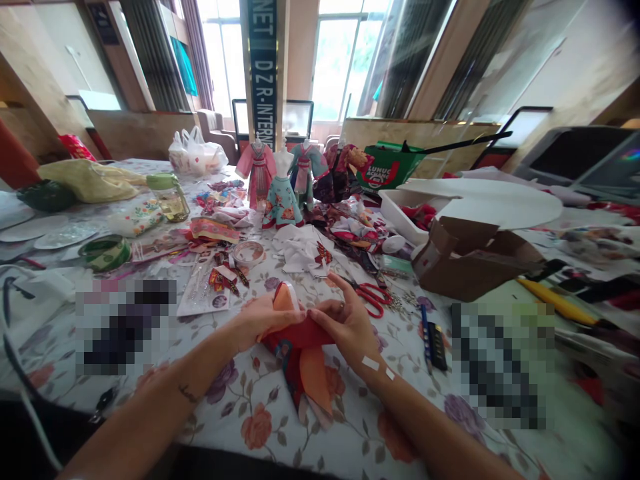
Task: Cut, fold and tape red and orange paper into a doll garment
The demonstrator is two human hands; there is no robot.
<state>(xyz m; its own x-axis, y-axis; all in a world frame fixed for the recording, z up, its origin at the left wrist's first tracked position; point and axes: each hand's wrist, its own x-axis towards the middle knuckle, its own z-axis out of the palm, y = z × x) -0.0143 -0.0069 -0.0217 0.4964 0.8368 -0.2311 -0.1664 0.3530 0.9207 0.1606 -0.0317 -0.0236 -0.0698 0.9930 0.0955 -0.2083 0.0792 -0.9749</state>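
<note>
The left hand (263, 319) cups a folded piece of red fabric (300, 353) from one side, around an orange-lined edge, while the right hand (345, 325) pinches the same fold from the other, so the layers are held together between them above the flowered bench (255, 427) (the lower end droops down onto the cloth). Left of the fabric lies a packet of trimmings (203, 287); ahead of it sits a tape roll (249, 254); right of it, red-handled scissors (371, 299) lie just beyond the right hand, then a pencil (425, 337).
</note>
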